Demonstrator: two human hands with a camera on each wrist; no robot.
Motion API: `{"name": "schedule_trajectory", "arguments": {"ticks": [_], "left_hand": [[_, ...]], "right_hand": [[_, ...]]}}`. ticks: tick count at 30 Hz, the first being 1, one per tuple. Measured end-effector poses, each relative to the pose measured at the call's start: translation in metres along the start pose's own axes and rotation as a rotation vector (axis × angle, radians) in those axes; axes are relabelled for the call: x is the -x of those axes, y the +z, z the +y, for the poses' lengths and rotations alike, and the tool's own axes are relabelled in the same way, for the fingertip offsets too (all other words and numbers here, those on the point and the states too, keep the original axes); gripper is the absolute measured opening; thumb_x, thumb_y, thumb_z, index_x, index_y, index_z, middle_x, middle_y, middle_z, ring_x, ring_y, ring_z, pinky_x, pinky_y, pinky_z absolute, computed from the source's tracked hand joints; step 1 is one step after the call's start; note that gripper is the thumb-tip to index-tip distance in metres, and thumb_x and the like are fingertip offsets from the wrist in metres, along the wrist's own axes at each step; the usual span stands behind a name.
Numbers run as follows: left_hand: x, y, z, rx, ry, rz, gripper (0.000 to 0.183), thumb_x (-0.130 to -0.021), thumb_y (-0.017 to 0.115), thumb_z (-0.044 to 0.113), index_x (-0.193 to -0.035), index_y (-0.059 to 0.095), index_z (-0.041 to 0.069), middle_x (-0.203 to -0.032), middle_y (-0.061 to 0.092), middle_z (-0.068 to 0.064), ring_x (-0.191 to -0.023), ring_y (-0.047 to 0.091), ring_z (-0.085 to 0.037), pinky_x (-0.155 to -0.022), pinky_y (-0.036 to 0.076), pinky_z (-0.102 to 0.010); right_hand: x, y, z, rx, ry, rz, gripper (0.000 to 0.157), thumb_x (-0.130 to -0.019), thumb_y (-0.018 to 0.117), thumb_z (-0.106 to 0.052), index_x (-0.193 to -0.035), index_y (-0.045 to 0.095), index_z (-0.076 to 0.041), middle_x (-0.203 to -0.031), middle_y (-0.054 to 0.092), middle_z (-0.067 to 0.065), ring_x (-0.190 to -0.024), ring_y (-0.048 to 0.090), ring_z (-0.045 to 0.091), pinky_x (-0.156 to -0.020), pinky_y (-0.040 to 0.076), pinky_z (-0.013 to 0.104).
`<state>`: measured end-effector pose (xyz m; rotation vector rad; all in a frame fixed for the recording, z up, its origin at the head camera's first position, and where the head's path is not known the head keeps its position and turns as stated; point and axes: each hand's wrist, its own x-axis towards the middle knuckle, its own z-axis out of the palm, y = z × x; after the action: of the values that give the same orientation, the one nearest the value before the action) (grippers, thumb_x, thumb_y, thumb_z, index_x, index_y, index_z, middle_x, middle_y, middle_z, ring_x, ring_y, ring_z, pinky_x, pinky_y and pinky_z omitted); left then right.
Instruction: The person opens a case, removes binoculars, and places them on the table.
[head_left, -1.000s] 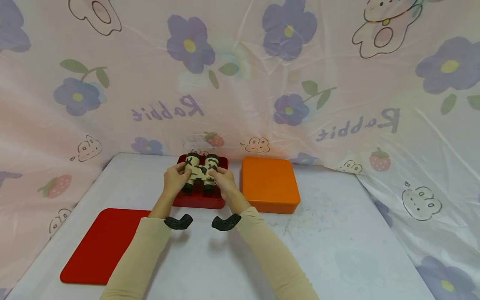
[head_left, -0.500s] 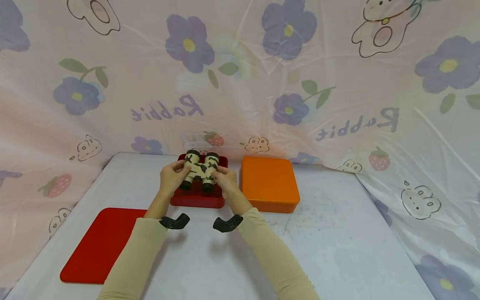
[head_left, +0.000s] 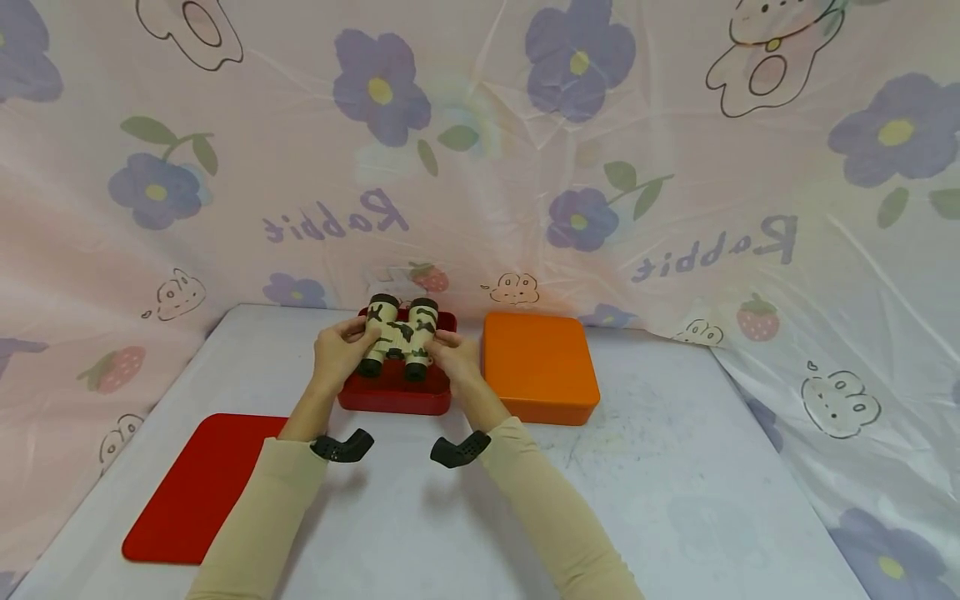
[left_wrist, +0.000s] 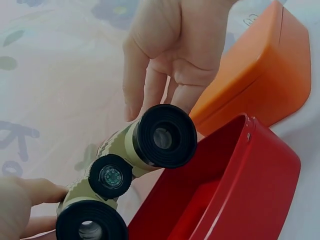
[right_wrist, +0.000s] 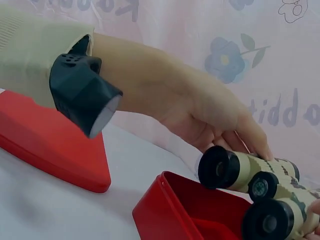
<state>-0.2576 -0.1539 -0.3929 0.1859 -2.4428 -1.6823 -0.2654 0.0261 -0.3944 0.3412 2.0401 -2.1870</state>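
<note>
Camouflage-patterned binoculars in cream, green and black are held by both hands over a red box without its lid on. My left hand pinches the left barrel between thumb and fingers, while my right hand grips the right barrel. Up close in the left wrist view, the binoculars' eyepieces face the camera, and a small compass sits between them. The right wrist view has the binoculars tilted above the rim of the red box. The box's floor is partly hidden.
A closed orange box stands just right of the red one. A flat red lid lies at the left front of the white table. Behind the table hangs a pink curtain with flowers and rabbits.
Both hands have raised the binoculars slightly up from the red box. My left forearm has shifted a little left, and the red box has slid marginally. The orange box has stayed put.
</note>
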Motion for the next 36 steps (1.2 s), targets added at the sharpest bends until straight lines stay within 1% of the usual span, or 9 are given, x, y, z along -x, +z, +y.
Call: {"name": "schedule_trajectory", "arguments": {"ticks": [4, 10, 18, 24, 28, 33, 36], "left_hand": [[0.003, -0.002, 0.002, 0.022, -0.016, -0.011, 0.051, -0.092, 0.064, 0.025, -0.135, 0.054, 0.0, -0.133, 0.059, -0.023, -0.124, 0.059, -0.032, -0.073, 0.045, 0.001], [0.007, -0.005, 0.002, 0.01, -0.017, -0.024, 0.052, -0.092, 0.063, 0.029, -0.136, 0.054, 0.002, -0.134, 0.059, -0.022, -0.124, 0.059, -0.032, -0.071, 0.042, 0.001], [0.013, -0.009, 0.004, 0.013, 0.014, -0.024, 0.052, -0.092, 0.064, 0.029, -0.135, 0.054, 0.002, -0.133, 0.06, -0.023, -0.122, 0.06, -0.033, -0.069, 0.043, 0.0], [0.016, -0.011, 0.005, 0.011, 0.008, -0.036, 0.054, -0.092, 0.064, 0.034, -0.137, 0.053, 0.005, -0.135, 0.059, -0.02, -0.124, 0.059, -0.032, -0.069, 0.044, 0.0], [0.017, -0.01, 0.005, 0.023, 0.01, -0.043, 0.055, -0.092, 0.064, 0.034, -0.137, 0.053, 0.005, -0.135, 0.059, -0.02, -0.125, 0.058, -0.032, -0.069, 0.046, -0.002], [0.02, -0.011, 0.008, 0.04, 0.009, -0.052, 0.055, -0.092, 0.064, 0.034, -0.137, 0.053, 0.004, -0.136, 0.058, -0.021, -0.126, 0.057, -0.033, -0.069, 0.046, -0.001], [0.021, -0.011, 0.009, 0.034, -0.004, -0.051, 0.056, -0.091, 0.064, 0.035, -0.137, 0.053, 0.005, -0.136, 0.058, -0.02, -0.125, 0.058, -0.031, -0.07, 0.046, -0.001]], "right_hand": [[0.003, -0.002, -0.002, -0.004, 0.009, 0.0, 0.04, -0.088, 0.068, -0.011, -0.126, 0.062, -0.001, -0.124, 0.066, 0.019, -0.094, 0.064, 0.018, -0.1, 0.053, 0.033], [0.008, -0.005, -0.002, -0.012, -0.003, -0.011, 0.038, -0.089, 0.068, -0.012, -0.125, 0.063, -0.001, -0.126, 0.064, 0.018, -0.099, 0.065, 0.02, -0.102, 0.052, 0.036], [0.014, -0.008, -0.003, -0.037, -0.016, -0.039, 0.038, -0.088, 0.068, -0.012, -0.123, 0.063, 0.001, -0.126, 0.063, 0.02, -0.107, 0.068, 0.027, -0.103, 0.05, 0.037], [0.016, -0.011, -0.004, -0.039, -0.02, -0.065, 0.039, -0.089, 0.067, -0.011, -0.125, 0.062, 0.002, -0.128, 0.063, 0.021, -0.113, 0.067, 0.029, -0.103, 0.05, 0.037], [0.016, -0.013, -0.004, -0.045, -0.016, -0.073, 0.039, -0.089, 0.068, -0.011, -0.125, 0.062, 0.002, -0.128, 0.063, 0.021, -0.115, 0.066, 0.03, -0.103, 0.05, 0.037], [0.017, -0.015, -0.004, -0.047, -0.015, -0.069, 0.038, -0.088, 0.069, -0.011, -0.124, 0.062, 0.002, -0.126, 0.064, 0.021, -0.113, 0.067, 0.029, -0.102, 0.051, 0.036], [0.02, -0.015, -0.004, -0.044, -0.018, -0.062, 0.038, -0.088, 0.07, -0.011, -0.122, 0.063, 0.003, -0.124, 0.065, 0.021, -0.108, 0.069, 0.027, -0.1, 0.052, 0.035]]}}
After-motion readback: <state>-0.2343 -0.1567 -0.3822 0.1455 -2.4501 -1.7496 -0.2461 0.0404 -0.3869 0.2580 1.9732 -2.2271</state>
